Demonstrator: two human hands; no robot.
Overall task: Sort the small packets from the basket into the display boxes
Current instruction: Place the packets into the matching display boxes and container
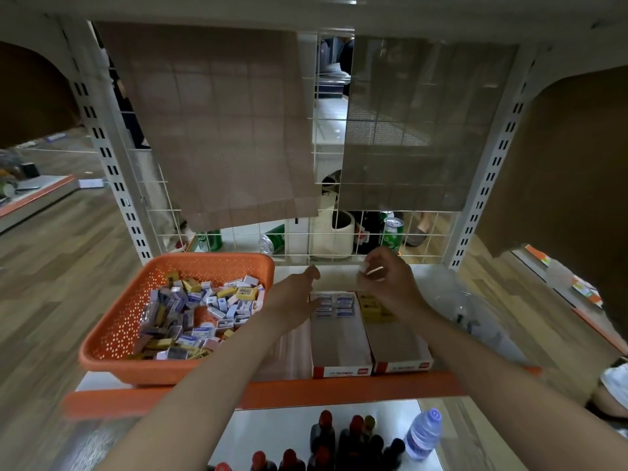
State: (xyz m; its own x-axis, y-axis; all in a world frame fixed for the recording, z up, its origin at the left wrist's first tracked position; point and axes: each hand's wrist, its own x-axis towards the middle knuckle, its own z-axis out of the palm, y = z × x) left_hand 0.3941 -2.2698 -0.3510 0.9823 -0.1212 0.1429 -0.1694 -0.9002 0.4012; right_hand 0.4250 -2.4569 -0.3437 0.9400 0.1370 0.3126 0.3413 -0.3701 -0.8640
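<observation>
An orange perforated basket [210,263] on the shelf's left holds several small blue-white and yellow packets [204,311]. To its right stand two red-fronted display boxes. The left display box [339,348] has blue-white packets in rows at its far end; the right display box [399,348] has yellow packets there. My left hand [295,294] lies with relaxed fingers at the left box's far left corner, holding nothing. My right hand [387,283] hovers over the right box's far end and pinches a small pale packet [368,269] in its fingertips.
A white wire grid [306,239] backs the shelf, with green cans and a white jug behind it. Brown mesh mats hang over the grid. The shelf's orange front edge [339,389] runs below the boxes. Dark bottles and a water bottle [424,433] stand on the lower shelf.
</observation>
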